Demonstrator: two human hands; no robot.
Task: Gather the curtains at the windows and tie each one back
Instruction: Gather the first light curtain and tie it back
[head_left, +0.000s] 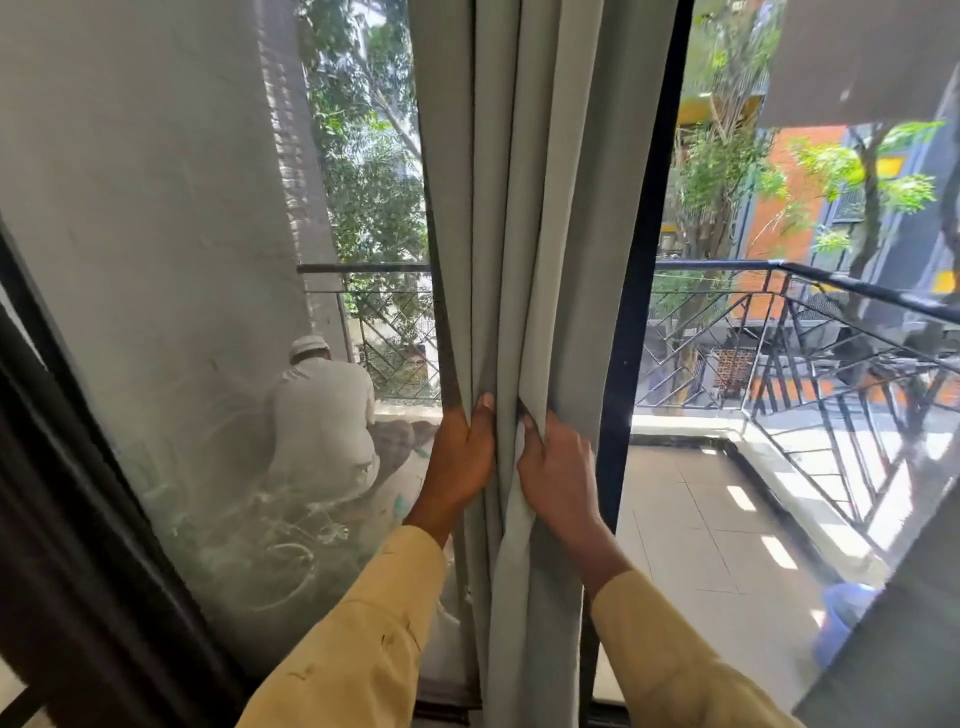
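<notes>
A: Where's the curtain (524, 208) right now?

B: Hanging in front of the dark window frame (644, 260) between the two panes, already bunched into narrow vertical pleats.

A: And the hands?

B: Both are on it at the same height. The left hand (460, 457) wraps the left edge, fingers curled shut around those folds, thumb on the front. The right hand (556, 462) has its fingers closed into the folds on the right side.

A: Why hold it from both sides?

B: I'd say to squeeze the pleats into one tight column, so a tie can go round it.

A: Any tie-back in sight?

B: None that I can see, so the gathering looks nearly done and the tying not yet begun
</notes>
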